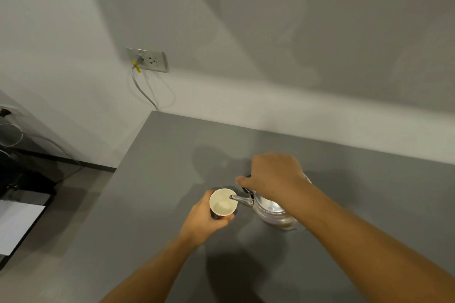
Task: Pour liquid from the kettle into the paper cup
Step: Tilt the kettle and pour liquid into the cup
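Kettle (273, 211) spout over one paper cup (222, 203)

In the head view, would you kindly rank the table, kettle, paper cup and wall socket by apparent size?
1. table
2. kettle
3. wall socket and paper cup look alike; the socket is farther away, so I won't rank them.

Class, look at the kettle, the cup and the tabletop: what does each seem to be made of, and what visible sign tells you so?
Kettle: likely polished metal, perhaps aluminium or steel; silvery body with bright reflections.
Cup: seemingly paper; matte cream inside, thin rim, dark printed outside.
Tabletop: smooth grey surface with a soft sheen, possibly laminate; the material is uncertain.
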{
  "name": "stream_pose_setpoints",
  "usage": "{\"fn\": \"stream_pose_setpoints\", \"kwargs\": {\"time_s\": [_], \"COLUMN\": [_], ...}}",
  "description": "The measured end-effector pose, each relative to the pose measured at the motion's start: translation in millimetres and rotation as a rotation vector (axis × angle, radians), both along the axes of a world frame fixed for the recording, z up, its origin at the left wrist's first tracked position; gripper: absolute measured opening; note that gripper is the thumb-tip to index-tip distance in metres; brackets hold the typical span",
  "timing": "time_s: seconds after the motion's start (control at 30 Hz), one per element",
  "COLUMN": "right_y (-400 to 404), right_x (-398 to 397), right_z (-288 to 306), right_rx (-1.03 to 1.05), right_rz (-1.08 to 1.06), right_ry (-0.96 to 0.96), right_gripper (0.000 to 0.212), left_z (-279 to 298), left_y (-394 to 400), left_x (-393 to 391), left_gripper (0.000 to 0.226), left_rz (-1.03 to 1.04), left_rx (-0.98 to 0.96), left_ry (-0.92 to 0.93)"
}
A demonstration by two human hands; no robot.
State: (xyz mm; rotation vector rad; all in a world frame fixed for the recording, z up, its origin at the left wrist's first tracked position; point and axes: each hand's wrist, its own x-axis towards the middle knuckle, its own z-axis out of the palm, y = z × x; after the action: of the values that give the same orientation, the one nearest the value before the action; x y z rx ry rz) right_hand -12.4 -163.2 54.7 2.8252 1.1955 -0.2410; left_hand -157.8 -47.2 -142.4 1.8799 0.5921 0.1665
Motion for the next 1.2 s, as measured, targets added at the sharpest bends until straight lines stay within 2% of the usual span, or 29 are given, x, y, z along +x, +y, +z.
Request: {"fn": "stream_pose_setpoints", "kwargs": {"time_s": [0.33,1.2], "right_y": [8.3,16.8], "right_x": [-7.9,-11.9], "right_z": [3.2,2.4], "right_rx": [-0.061,-0.092], "right_rz": [0.011,0.04], "right_ry": [-0.032,-0.06], "right_gripper": [0.048,0.049], "left_z": [0.9,-0.1], "left_y": [-1.9,-2.7], "left_x": [-0.7,-0.3], "left_gripper": [0.057,0.06], "left_rz": [-0.006,-0.011], "left_rx": [-0.003,0.011], "left_ry": [-0.002,-0.015]}}
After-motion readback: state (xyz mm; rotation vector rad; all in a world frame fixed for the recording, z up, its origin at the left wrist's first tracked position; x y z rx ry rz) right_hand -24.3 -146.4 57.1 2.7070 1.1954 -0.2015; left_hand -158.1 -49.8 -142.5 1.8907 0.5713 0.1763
